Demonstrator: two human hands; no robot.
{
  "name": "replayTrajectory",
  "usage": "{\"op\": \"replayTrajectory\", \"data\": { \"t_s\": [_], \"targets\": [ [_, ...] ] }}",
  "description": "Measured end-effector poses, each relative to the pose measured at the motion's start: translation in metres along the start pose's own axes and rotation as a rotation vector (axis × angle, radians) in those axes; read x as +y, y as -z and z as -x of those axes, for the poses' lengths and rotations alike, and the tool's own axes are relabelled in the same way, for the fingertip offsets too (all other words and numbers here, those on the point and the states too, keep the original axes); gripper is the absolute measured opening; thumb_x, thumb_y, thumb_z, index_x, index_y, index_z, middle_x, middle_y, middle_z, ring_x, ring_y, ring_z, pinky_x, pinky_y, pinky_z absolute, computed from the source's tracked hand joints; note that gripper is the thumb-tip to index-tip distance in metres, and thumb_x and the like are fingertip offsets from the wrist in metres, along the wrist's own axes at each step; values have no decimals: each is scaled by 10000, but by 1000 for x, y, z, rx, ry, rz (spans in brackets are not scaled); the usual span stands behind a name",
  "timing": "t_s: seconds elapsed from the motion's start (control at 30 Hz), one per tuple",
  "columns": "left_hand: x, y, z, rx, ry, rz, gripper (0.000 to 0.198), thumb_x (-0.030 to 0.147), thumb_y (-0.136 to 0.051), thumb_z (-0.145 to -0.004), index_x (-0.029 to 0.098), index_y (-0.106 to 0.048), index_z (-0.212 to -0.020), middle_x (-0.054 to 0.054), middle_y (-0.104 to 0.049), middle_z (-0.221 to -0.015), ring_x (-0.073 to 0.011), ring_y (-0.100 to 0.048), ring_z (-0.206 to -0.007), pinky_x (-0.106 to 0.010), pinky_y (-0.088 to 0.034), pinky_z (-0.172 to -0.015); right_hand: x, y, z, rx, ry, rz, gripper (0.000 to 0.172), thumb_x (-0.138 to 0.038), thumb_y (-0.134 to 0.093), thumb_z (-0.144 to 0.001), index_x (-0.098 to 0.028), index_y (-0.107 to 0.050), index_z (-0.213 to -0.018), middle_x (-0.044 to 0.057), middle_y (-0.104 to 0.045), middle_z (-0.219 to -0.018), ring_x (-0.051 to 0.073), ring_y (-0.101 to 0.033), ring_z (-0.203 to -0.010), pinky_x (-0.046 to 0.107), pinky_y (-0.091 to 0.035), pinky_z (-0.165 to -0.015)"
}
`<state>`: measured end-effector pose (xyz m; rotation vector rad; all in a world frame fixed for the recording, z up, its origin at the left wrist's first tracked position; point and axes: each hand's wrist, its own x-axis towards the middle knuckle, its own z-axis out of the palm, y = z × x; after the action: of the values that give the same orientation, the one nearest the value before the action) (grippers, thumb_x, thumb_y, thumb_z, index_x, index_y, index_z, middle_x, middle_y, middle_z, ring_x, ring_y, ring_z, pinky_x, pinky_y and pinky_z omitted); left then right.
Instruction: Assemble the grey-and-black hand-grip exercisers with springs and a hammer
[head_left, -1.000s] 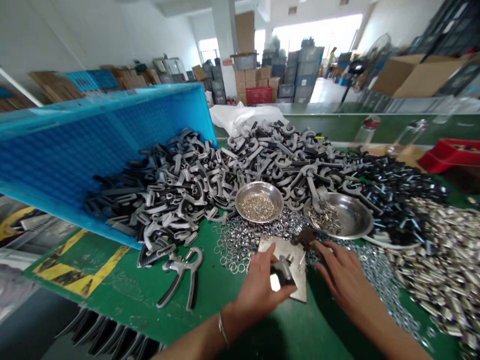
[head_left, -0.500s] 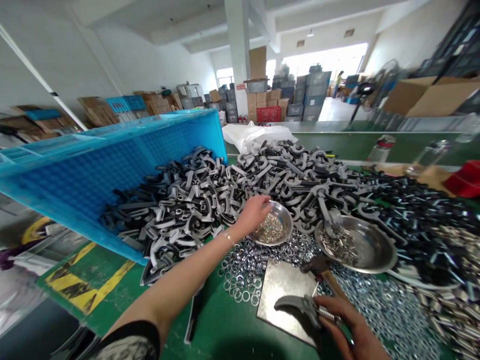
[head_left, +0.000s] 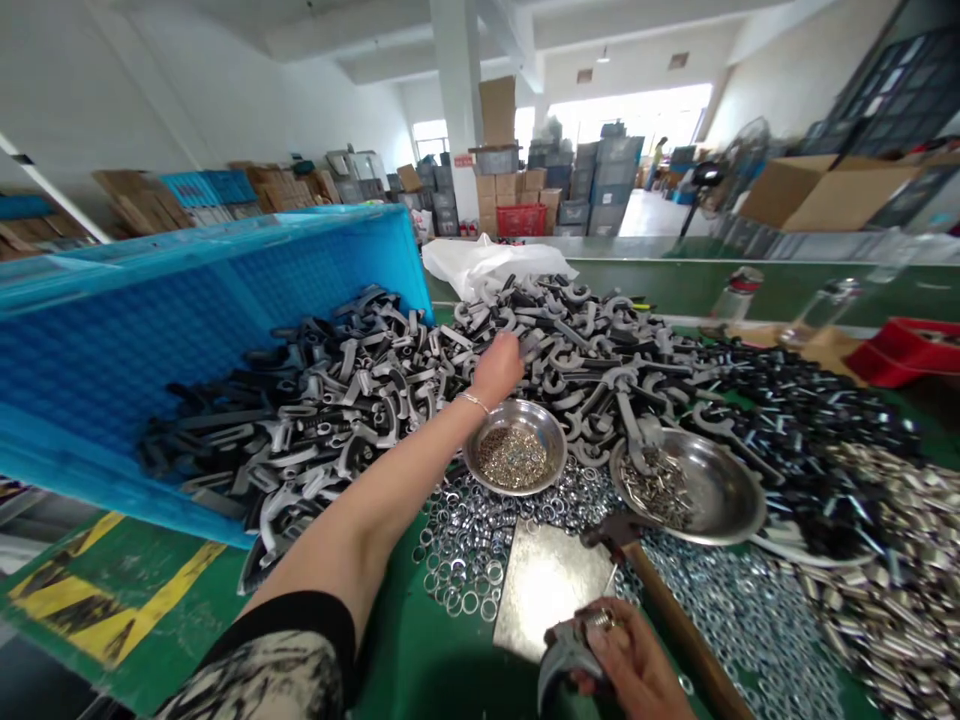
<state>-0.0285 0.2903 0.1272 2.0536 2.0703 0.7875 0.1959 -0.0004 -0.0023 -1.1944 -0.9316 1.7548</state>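
Note:
My left hand (head_left: pixel 498 370) reaches over the far pile of grey hook-shaped parts (head_left: pixel 592 330). Its fingers are curled, and a blurred grey part (head_left: pixel 531 346) sticks out from them. Just below my wrist is a steel bowl (head_left: pixel 556 450) of small brass-coloured pieces (head_left: pixel 510 458). My right hand (head_left: pixel 634 655) is closed round a grey curved clamp-like part (head_left: pixel 562 665) with a coil spring (head_left: pixel 598 621), held low at the near edge of a metal plate (head_left: pixel 551 570). A hammer (head_left: pixel 660 590) lies to the right of the plate.
A blue crate (head_left: pixel 300 270) lies on its side at left, grey parts spilling out. A second steel bowl (head_left: pixel 724 490) holds pins. Metal rings (head_left: pixel 465 570), small nuts (head_left: pixel 750 610), black parts (head_left: pixel 817 410) and metal sleeves (head_left: pixel 900 600) cover the right side. A red bin (head_left: pixel 892 350) stands behind.
My left hand has moved from over the bowl of small pieces up to the grey pile and closed. My right hand has come nearer and turned the grey curved part. The view has shifted.

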Motion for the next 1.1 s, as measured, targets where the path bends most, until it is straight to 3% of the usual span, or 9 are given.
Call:
{"op": "replayTrajectory", "data": {
  "t_s": [0.07, 0.17, 0.33, 0.4, 0.53, 0.63, 0.8, 0.97, 1.1],
  "targets": [
    [-2, 24, 36, -12, -70, 257, 359, 112, -527, -903, 103, -517, -1261, -188, -605, -1265, -237, -629, -1146, -380, -497, -990, -4, 5, 5, -93, -99, -70, 384, -581, -679, -824, -230, -642, -975, 32, -690, -763, 168, -610, -638, 288, -486, -621],
    [-9, 45, 125, -280, -172, 870, 456, 121, -522, -888, 207, -489, -1335, -126, -609, -1308, -223, -638, -1160, -415, -512, -997, -8, 12, 14, -130, -195, -129, 400, -573, -670, -841, -185, -700, -936, 58, -686, -820, 154, -598, -673, 263, -474, -619],
    [-15, 30, 280, -800, 95, 1539, 594, 199, -619, -771, 156, -551, -1359, -184, -665, -1244, -355, -629, -1183, -561, -453, -1042, -22, 16, 18, -44, -102, 13, 361, -559, -627, -882, -200, -665, -897, 23, -655, -842, 167, -596, -790, 263, -496, -726],
    [-15, 24, 314, -812, 205, 1707, 677, 223, -657, -713, 126, -545, -1373, -201, -639, -1289, -395, -568, -1253, -593, -388, -1085, -27, 11, 16, -42, -44, 110, 367, -570, -620, -881, -206, -641, -915, 6, -638, -824, 165, -591, -777, 262, -495, -723],
    [-18, 25, 340, -823, 274, 1786, 451, 426, -643, -795, 110, -694, -1112, -206, -481, -1460, -436, -559, -1244, -590, -424, -1044, -26, -6, 16, -145, 6, 257, 421, -626, -565, -885, -208, -587, -842, -31, -571, -705, 143, -544, -637, 262, -468, -646],
    [-25, 23, 348, -828, 296, 1622, 344, 381, -741, -791, 150, -634, -1022, -147, -632, -1218, -320, -676, -1071, -479, -516, -936, -24, -17, 17, -198, 105, 435, 434, -631, -537, -893, -208, -561, -796, -41, -529, -673, 144, -521, -642, 264, -448, -644],
    [-32, 8, 358, -775, 355, 1410, 667, 231, -826, -698, 240, -487, -1271, -54, -627, -1120, -161, -675, -888, -311, -507, -822, -29, -21, 22, -174, 260, 740, 415, -576, -465, -941, -227, -483, -717, -37, -484, -649, 153, -483, -652, 257, -409, -607],
    [-13, -4, 368, -549, 555, 1416, 394, 460, -688, -837, 162, -569, -1066, -18, -624, -909, -70, -565, -645, -195, -425, -582, -27, -19, 31, -28, 360, 989, 361, -525, -423, -969, -253, -440, -733, -16, -539, -639, 189, -550, -626, 288, -391, -617],
    [10, -9, 371, -512, 614, 1383, 488, 656, -519, -882, 189, -488, -1018, 14, -639, -731, -61, -477, -430, -182, -338, -411, -23, -22, 37, -68, 334, 1148, 316, -501, -363, -997, -257, -465, -826, 22, -626, -691, 231, -638, -665, 298, -401, -631]
  ]
}}
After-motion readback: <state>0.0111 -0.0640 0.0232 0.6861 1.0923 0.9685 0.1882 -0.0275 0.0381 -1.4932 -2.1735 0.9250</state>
